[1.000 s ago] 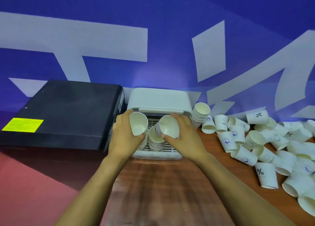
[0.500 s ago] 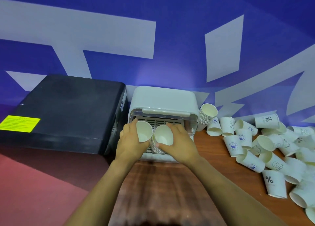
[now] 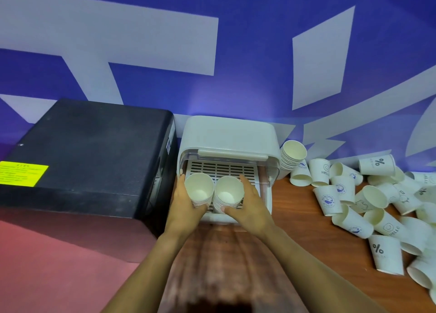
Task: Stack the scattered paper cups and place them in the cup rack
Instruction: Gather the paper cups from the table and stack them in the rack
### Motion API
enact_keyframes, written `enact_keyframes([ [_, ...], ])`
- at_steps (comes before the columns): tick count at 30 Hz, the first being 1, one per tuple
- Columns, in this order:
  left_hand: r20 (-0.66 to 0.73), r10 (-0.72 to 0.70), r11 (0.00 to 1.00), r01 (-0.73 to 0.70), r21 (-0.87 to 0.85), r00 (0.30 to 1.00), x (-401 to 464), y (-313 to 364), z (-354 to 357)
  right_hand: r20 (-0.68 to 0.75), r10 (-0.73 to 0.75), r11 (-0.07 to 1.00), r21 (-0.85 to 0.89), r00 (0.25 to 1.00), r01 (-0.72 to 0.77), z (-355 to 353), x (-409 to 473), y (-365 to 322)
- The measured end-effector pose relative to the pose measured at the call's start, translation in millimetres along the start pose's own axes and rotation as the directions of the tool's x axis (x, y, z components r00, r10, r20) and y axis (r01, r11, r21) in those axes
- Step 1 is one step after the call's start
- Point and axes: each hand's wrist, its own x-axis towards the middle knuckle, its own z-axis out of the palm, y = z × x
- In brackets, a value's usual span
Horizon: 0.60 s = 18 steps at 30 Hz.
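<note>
Two stacks of white paper cups stand side by side, mouths up, on the slatted tray of the white cup rack (image 3: 227, 133). My left hand (image 3: 185, 206) holds the left cup stack (image 3: 199, 190) from its left side. My right hand (image 3: 251, 206) wraps the right cup stack (image 3: 228, 192), thumb at the front and fingers along the right. The rack's clear lid is lifted. Several scattered paper cups (image 3: 368, 201) lie on the wooden table (image 3: 295, 230) to the right. Another cup stack (image 3: 292, 153) leans against the rack's right side.
A large black box (image 3: 89, 152) with a yellow label stands directly left of the rack, close to my left hand. A blue wall with white shapes rises behind. The floor at lower left is reddish.
Both hands have lowered the tilted cups onto the two stacks in the rack; the stacks now stand upright with their mouths facing up. The view has moved closer.
</note>
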Motion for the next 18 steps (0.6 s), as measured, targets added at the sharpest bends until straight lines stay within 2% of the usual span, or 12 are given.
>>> enact_keyframes([
  [6,-0.065,-0.074,0.994,0.069,-0.08,0.995,5,-3,12,-0.043,0.075,0.971,0.231,0.996,-0.063,13,11,15],
  [12,-0.095,-0.095,0.99,0.085,-0.11,0.991,17,-9,29,-0.033,0.116,0.951,0.291,0.993,-0.101,13,18,26],
  [18,-0.078,-0.048,0.995,0.041,-0.087,0.996,56,-15,50,-0.154,0.179,0.907,0.409,0.972,-0.102,6,43,25],
])
